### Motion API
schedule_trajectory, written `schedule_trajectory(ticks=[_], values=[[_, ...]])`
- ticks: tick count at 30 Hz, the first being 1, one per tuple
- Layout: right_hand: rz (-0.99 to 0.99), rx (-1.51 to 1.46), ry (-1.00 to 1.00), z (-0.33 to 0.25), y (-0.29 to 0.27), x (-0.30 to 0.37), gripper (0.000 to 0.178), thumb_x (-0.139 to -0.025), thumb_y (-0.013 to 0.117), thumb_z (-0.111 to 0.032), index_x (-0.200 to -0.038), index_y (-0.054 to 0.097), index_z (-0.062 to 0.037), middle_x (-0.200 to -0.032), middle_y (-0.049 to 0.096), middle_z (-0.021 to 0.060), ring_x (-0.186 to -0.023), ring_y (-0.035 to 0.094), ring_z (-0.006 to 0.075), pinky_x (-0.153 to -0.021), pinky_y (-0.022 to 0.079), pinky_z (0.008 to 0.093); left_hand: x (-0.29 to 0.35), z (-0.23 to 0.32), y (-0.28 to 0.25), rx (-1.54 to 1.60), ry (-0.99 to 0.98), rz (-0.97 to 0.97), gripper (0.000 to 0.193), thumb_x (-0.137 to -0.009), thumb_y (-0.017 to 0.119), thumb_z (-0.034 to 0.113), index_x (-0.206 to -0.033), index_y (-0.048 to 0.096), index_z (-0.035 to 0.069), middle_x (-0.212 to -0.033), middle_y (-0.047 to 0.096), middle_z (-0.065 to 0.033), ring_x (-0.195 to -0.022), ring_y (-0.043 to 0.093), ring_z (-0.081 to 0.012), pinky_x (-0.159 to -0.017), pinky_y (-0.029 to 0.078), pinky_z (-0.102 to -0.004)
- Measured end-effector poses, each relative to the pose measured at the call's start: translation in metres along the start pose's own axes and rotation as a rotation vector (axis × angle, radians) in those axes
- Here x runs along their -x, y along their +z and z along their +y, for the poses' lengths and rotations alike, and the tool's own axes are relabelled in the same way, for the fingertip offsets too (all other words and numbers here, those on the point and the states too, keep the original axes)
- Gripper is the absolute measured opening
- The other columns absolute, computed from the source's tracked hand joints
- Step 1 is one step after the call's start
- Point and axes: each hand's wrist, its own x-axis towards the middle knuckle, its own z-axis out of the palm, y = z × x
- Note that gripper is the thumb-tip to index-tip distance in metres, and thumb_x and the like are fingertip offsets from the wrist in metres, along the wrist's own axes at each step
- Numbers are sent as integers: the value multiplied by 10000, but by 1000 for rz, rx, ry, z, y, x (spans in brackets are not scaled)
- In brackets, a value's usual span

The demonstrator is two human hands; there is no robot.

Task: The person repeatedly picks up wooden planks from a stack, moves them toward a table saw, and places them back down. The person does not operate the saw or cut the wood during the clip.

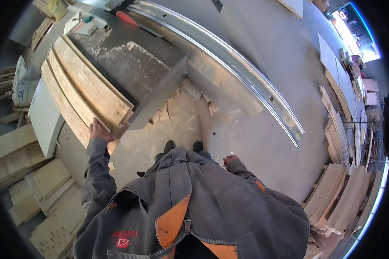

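My left hand [100,131] is closed around the near end of a long wooden board [72,83]. The board lies lengthwise beside another long board [90,77] on the dark machine table [160,67]. Their near ends stick out past the table's edge. Low at my side is my right hand [230,160], over the floor, its fingers loosely bent and a little apart. I see nothing in it.
A long metal rail [242,64] runs along the machine's far side. Below the table a ribbed hose [203,110] reaches the floor near my feet. Wooden pieces [47,185] are stacked at left; more boards [326,194] stand at right. A white panel [45,118] leans beside the table.
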Motion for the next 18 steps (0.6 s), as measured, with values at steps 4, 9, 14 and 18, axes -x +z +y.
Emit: schedule_trajectory(ticks=[4,9,14,18], values=[[31,51,75,-22,4,23,216,-820,592,-167,-858,610,44,-779,640,136,-601,624,229,-508,503,360,27,-14,1,575,-89,128,1390,-362,900,299,-1428,39,69,-1425,205,-240,-1342,195,-349,-1091,257,-316],[-13,130,59,-18,1,26,230,-823,603,-142,-926,594,64,-814,642,151,-654,635,239,-548,527,350,42,-3,-38,666,-59,81,1359,-388,894,295,-1429,48,74,-1426,188,-247,-1346,179,-360,-1093,249,-326],[-23,152,91,-24,-7,23,242,-826,607,-141,-954,585,63,-824,642,151,-665,637,239,-548,527,349,38,-9,-25,705,-43,104,1354,-385,893,303,-1431,63,78,-1425,177,-257,-1349,169,-363,-1091,248,-330],[-29,195,16,-34,-11,22,206,-797,564,-160,-797,618,38,-758,652,123,-599,647,209,-529,508,322,37,-9,-27,707,-53,92,1372,-373,896,310,-1433,53,83,-1428,166,-264,-1351,174,-357,-1089,250,-332]])
